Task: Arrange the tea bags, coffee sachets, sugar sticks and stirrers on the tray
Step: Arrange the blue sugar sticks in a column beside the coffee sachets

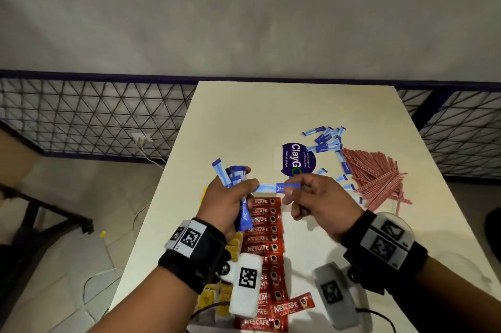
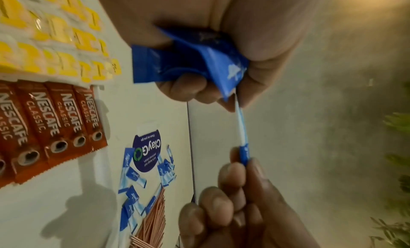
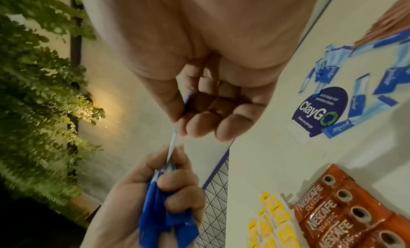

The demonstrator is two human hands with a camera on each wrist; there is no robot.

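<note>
Sugar stick (image 1: 276,187): light, thin, limp paper tube, likely slippery; best pinched at an end. Held above the counter (image 1: 271,115), spanning both hands. Right hand (image 1: 320,205) fingers pinch its dark end; left hand (image 1: 230,197) fingers curl round a bundle (image 1: 233,175) of sticks and its pale end.

Cream table (image 1: 271,115) against a dark-framed wire mesh fence (image 1: 95,115). Beyond it, plain grey wall (image 1: 244,7). Pale tiled floor (image 1: 67,265) with loose cables (image 1: 100,278). Leafy hedge (image 3: 33,76), lit by warm lamp glow (image 3: 106,97).
</note>
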